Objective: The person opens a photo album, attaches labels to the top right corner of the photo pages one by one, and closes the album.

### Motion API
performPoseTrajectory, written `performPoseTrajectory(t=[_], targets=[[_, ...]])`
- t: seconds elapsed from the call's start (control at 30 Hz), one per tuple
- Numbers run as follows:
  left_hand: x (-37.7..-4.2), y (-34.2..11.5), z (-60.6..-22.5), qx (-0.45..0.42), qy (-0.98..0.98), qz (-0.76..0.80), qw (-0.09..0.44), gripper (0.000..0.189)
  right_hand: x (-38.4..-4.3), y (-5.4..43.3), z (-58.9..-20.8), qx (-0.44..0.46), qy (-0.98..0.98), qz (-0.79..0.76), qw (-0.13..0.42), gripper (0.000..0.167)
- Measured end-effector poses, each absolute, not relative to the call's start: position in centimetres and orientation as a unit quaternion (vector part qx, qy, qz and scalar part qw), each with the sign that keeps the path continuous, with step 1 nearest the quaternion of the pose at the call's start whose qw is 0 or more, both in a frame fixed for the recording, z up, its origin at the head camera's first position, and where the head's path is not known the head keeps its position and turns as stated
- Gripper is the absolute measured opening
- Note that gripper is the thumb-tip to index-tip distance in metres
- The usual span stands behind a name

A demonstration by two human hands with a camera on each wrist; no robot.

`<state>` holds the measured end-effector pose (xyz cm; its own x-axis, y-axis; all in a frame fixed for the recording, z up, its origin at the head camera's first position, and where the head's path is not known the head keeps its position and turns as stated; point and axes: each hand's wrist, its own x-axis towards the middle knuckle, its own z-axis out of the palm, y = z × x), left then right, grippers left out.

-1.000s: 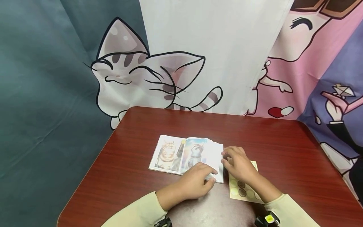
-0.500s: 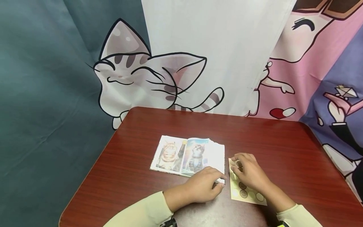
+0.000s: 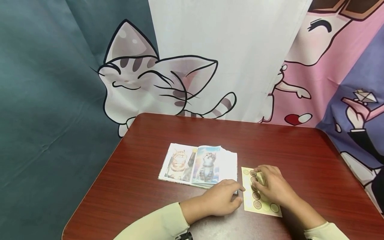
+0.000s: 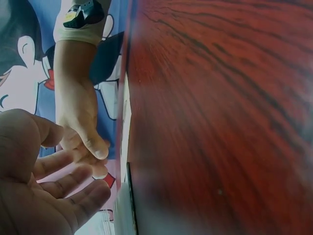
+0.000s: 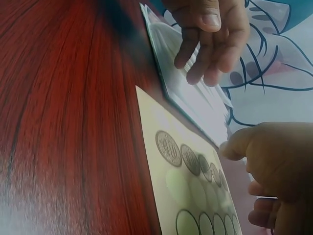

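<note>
An open picture book [image 3: 180, 163] with cat photos lies on the table, its right pages fanned. To its right is a cream sheet [image 3: 265, 210] of round stickers, several brown and printed, others pale. My right hand [image 3: 273, 185] hovers over the sheet's upper right part, thumb and forefinger apart and nothing visible between them. It covers some of the stickers. My left hand [image 3: 223, 198] is near the book's lower right corner, between book and sheet. In the left wrist view, the fingers of the left hand [image 4: 49, 181] are loosely bent and hold nothing.
The dark red wooden table [image 3: 135, 200] has rounded far corners. Behind it hangs a cloth backdrop [image 3: 228, 40] with cartoon cats and figures. A black device [image 3: 183, 236] sits at the left wrist.
My right hand has moved right and nearer, from the book's right edge to over the sticker sheet, uncovering brown stickers. My left hand has shifted right and slightly nearer, off most of the page.
</note>
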<state>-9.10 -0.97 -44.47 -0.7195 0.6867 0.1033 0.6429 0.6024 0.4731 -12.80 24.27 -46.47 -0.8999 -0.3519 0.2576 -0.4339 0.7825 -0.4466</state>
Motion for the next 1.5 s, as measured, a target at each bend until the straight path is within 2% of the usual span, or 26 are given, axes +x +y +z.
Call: performPoseTrajectory(t=[0.3,0.5,0.87,1.07,1.3,1.5], targets=[[-9.2,-0.1,-44.5,0.365,0.899,0.238,0.048,0.031,-12.7,25.6,-46.7,0.221,-0.943,0.234,0.083,0.059],[-9.4,0.6,-44.6,0.351,0.903,0.241,0.060,0.032,-12.6,26.2,-46.4,0.224,-0.947,0.223,0.049,0.077],[-10.0,1.9,-44.5,0.302,0.903,0.287,0.104,0.036,-12.1,26.6,-46.2,0.210,-0.953,0.218,0.017,0.096],[-10.2,2.4,-44.6,0.279,0.902,0.312,0.107,0.037,-12.1,26.5,-46.2,0.207,-0.957,0.205,0.005,0.100],[-10.5,3.0,-44.6,0.238,0.893,0.356,0.141,0.039,-12.1,26.4,-46.3,0.201,-0.958,0.203,-0.001,0.099],[-10.8,3.4,-44.6,0.192,0.887,0.395,0.138,0.042,-12.1,26.3,-46.4,0.202,-0.959,0.200,-0.001,0.099]])
